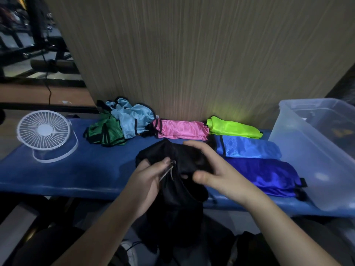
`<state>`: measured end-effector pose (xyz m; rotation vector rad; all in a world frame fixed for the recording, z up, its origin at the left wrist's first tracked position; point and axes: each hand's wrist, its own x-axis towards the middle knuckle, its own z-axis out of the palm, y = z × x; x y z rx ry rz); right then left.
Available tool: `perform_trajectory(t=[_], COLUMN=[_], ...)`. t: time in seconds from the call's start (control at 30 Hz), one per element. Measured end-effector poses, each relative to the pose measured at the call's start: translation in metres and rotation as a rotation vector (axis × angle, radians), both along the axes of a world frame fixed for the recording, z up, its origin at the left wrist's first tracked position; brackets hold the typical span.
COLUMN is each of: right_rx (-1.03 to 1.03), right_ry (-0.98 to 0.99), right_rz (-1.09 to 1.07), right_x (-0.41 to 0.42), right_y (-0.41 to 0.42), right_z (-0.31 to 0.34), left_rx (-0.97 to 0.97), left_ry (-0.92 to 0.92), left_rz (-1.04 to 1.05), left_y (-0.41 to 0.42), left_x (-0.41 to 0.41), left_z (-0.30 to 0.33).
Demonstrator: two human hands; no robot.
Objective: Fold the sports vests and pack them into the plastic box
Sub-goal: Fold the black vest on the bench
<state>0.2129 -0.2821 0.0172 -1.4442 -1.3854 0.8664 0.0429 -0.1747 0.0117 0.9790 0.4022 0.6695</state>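
Head view: crumpled, seemingly mesh black vest [184,160]

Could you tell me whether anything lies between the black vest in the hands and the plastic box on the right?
Yes. The black vest is held left of the plastic box; the folded blue vest and dark blue vest lie on the bench between them, low enough to lift over.
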Motion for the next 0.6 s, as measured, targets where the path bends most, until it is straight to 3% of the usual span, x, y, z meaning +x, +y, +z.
perform_trajectory(t=[0.13,0.23,0.4,0.53,0.6], right_rx=[0.094,0.143,0.160,0.245,0.286], right_ry=[-0.177,-0.127,-0.061,-0.127,-0.052], right_rz=[-0.026,-0.104,-0.115,-0.339,-0.432], right_x=[-0.006,-0.006,-0.008,-0.009,-0.006], right_y=[0.000,0.001,0.001,0.008,0.010], right_z=[-0.002,-0.003,-0.002,-0.007,-0.007], left_rx=[-0.055,-0.077,-0.058,0.047,0.122], left_ry=[-0.022,-0.074,-0.006,0.045,0.097], left_rz=[-0.140,-0.237,-0.277,-0.402,-0.453], left_y=[0.007,0.010,0.014,0.020,0.020], left_x=[-0.004,-0.007,-0.015,-0.021,-0.023], left_z=[0.002,0.003,0.005,0.006,0.007])
